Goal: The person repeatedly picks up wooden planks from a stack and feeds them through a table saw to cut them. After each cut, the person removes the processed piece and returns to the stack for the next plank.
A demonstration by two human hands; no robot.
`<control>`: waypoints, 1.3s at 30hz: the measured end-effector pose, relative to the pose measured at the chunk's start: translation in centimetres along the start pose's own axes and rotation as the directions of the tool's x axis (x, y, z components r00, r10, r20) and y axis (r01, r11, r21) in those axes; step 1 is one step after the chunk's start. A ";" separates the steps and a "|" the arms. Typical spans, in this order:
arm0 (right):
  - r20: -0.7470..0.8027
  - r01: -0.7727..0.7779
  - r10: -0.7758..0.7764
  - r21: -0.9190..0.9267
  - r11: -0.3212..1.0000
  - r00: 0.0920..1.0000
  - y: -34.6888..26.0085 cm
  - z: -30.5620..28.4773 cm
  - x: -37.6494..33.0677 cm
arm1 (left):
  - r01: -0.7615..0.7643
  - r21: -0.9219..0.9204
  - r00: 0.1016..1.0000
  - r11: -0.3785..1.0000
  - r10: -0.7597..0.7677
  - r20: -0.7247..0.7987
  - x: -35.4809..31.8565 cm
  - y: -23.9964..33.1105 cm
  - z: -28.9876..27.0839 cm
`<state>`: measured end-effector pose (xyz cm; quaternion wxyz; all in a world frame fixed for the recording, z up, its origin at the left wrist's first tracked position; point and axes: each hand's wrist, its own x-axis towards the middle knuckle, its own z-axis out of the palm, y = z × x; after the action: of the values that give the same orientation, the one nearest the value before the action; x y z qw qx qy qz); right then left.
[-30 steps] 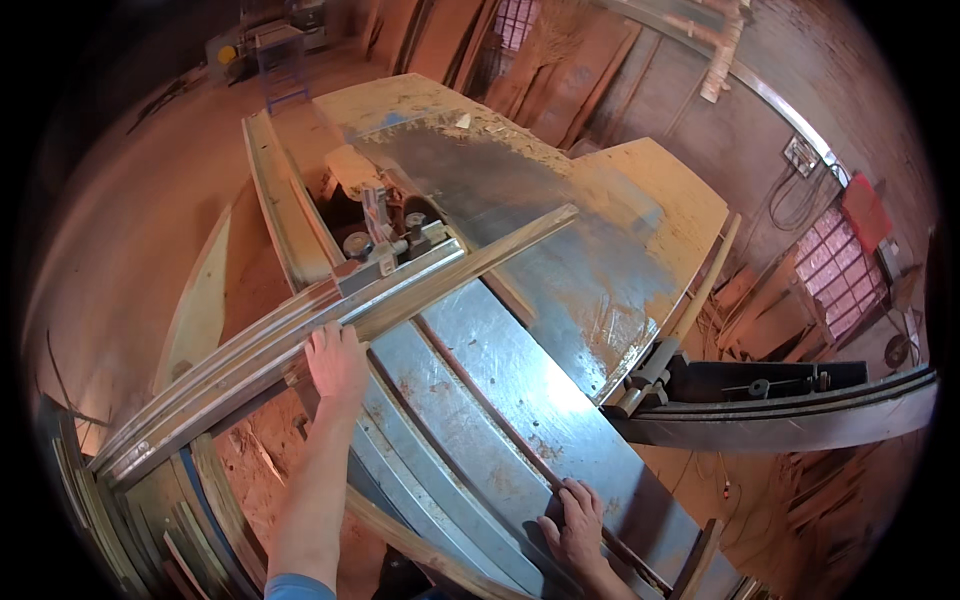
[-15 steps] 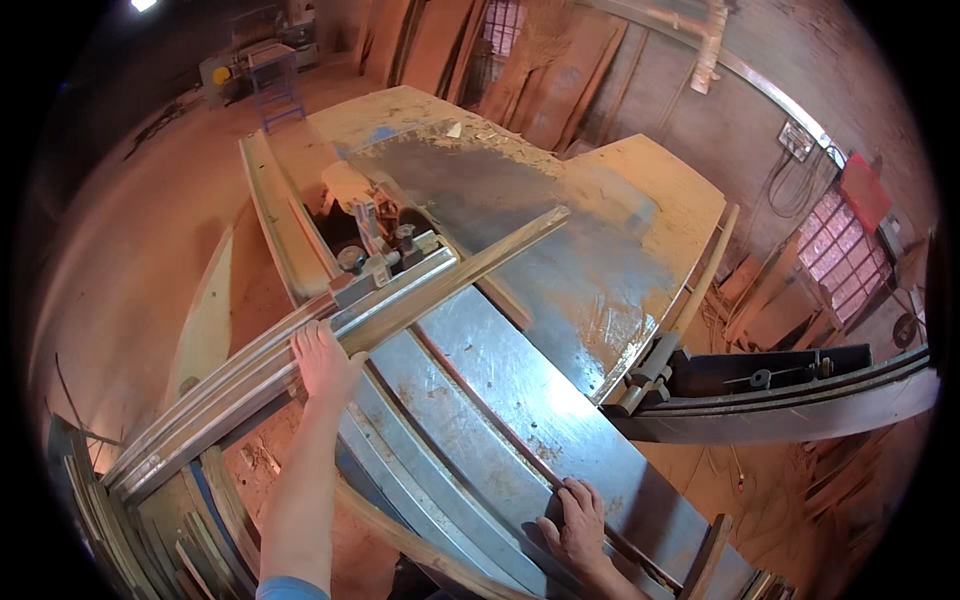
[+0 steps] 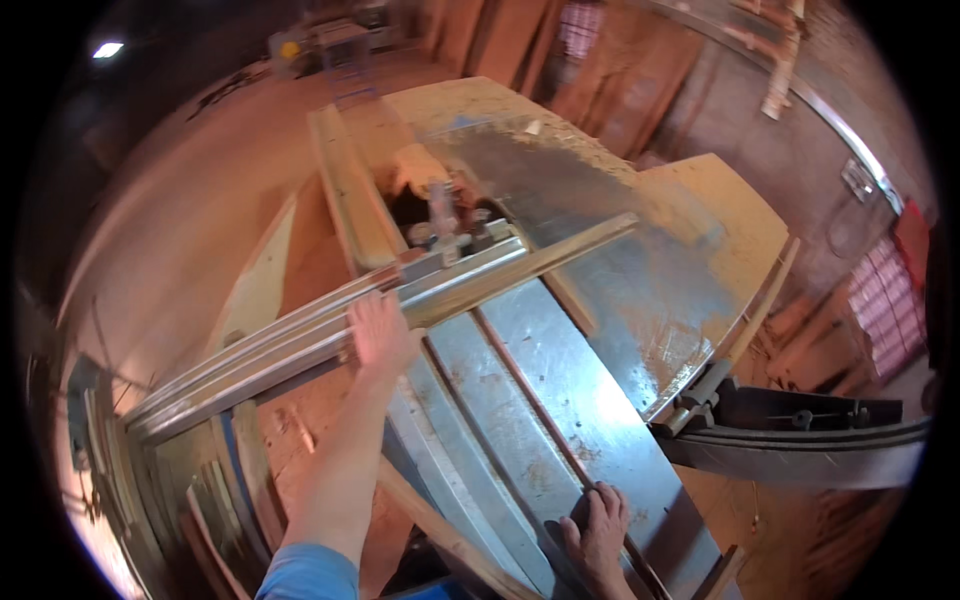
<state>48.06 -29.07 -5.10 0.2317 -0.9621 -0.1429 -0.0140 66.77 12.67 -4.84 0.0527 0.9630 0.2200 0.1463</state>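
Rightward from the left hand [image 3: 381, 332] runs a wooden batten [image 3: 520, 268]

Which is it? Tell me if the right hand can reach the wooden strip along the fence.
Likely yes, with a forward stretch: nothing stands on the metal table between the right hand and the wooden strip.

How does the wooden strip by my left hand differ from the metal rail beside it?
The wooden strip is brown; the metal rail is silvery. The strip's far end juts past the rail's, while the rail runs farther left than the strip's visible part. Both are long and slant up rightward in view.
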 end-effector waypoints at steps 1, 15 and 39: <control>0.011 -0.004 0.004 0.000 1.000 1.000 -0.1 -0.2 0.5 | -0.009 -0.016 0.999 1.000 0.008 -0.032 -0.2 -0.1 -0.1; 0.005 0.003 -0.003 -0.034 0.999 1.000 0.7 1.5 1.9 | -0.013 -0.011 0.999 1.000 0.012 -0.051 0.6 0.1 0.6; -0.009 0.215 -0.231 -0.335 0.917 0.973 6.8 -2.6 37.6 | -0.091 0.056 0.996 0.994 0.091 -0.012 1.4 -1.8 1.2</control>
<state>86.16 -25.93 -2.23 0.0666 -0.9642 -0.2416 -0.0872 67.59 14.86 -5.90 0.0177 0.9721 0.1802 0.1492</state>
